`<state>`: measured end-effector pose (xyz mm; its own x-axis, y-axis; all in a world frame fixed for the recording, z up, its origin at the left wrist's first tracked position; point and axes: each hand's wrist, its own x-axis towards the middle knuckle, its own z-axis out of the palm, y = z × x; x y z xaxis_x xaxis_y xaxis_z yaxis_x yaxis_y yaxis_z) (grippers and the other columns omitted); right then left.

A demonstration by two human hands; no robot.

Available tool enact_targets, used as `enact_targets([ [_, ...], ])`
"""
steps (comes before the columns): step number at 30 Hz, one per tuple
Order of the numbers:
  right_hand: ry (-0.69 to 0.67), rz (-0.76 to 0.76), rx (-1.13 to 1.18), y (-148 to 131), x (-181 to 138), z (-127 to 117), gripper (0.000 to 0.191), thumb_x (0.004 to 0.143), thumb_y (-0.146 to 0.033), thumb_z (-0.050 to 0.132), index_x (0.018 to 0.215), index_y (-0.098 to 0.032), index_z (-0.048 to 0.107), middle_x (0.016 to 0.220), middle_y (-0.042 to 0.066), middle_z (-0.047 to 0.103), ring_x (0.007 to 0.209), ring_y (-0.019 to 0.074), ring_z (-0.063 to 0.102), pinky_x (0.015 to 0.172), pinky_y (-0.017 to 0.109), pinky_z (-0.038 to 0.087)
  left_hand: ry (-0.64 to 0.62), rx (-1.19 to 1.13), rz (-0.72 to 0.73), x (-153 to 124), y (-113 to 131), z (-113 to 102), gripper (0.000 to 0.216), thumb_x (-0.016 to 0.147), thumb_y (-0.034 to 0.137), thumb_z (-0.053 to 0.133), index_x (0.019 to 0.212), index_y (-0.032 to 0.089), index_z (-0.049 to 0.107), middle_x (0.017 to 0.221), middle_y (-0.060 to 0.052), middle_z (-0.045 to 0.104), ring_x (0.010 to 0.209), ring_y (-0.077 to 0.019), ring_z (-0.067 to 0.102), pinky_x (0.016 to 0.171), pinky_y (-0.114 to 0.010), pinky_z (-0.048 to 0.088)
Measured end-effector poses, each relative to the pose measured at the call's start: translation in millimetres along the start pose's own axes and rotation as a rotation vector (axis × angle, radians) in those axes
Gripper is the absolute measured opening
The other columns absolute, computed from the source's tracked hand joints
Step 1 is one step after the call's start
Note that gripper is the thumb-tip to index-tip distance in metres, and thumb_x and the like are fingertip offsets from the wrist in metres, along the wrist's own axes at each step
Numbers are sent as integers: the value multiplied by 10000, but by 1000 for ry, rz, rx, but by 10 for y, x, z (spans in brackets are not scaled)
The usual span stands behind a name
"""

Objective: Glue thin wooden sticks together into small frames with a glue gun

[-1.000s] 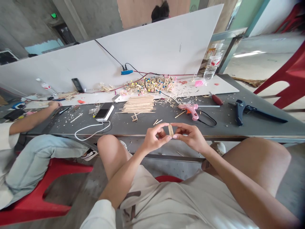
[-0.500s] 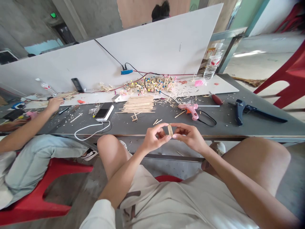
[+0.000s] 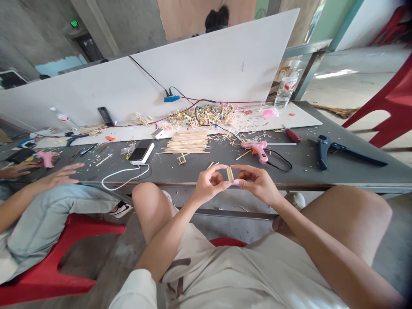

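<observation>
A small bundle of short wooden sticks (image 3: pixel 229 174) is held upright between both hands, just in front of the grey table's (image 3: pixel 341 169) near edge. My left hand (image 3: pixel 209 184) pinches its left side with thumb and forefinger. On its right side my right hand (image 3: pixel 257 182) pinches it the same way. Both hands hover above my knees. A stack of long wooden sticks (image 3: pixel 188 141) lies on the table behind them, with a pink glue gun (image 3: pixel 257 149) to its right.
A phone on a white power bank (image 3: pixel 141 151) with its cable lies left of the sticks. A heap of bead-tipped stick pieces (image 3: pixel 202 115), a red-handled tool (image 3: pixel 292 134), a blue tool (image 3: pixel 325 146) and a water bottle (image 3: pixel 285 88) stand further back. A co-worker's hands (image 3: pixel 58 175) are at the left.
My hands and the stick bundle have barely moved. The co-worker's hand at the left has pulled back from the far part of the table toward its near edge.
</observation>
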<state>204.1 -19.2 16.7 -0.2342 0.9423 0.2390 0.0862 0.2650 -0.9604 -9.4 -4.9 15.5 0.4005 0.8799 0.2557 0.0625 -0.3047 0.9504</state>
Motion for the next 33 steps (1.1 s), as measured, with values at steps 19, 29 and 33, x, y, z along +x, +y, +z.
enact_targets([
  [19, 26, -39, -616, 320, 95, -28, 401, 882, -330, 704, 1251, -176, 733, 723, 12, 729, 608, 158, 599, 652, 296, 474, 210, 899, -58, 105, -239, 4, 302, 832, 287, 809, 1093, 178, 705, 915, -53, 673, 895, -214, 637, 796, -314, 498],
  [29, -5, -37, -730, 380, 91, 20, 343, 873, -261, 712, 1209, -209, 757, 791, 8, 769, 694, 173, 680, 689, 287, 480, 145, 894, 6, 127, -344, -62, 398, 813, 316, 836, 1153, 152, 710, 1031, -102, 653, 1062, -280, 614, 969, -407, 517],
  [33, 5, -28, -764, 404, 90, 65, 323, 876, -282, 727, 1192, -221, 762, 798, -2, 769, 687, 165, 669, 682, 285, 466, 177, 880, 8, 117, -343, -84, 283, 822, 251, 818, 1080, 172, 733, 998, -84, 665, 1034, -263, 629, 950, -395, 522],
])
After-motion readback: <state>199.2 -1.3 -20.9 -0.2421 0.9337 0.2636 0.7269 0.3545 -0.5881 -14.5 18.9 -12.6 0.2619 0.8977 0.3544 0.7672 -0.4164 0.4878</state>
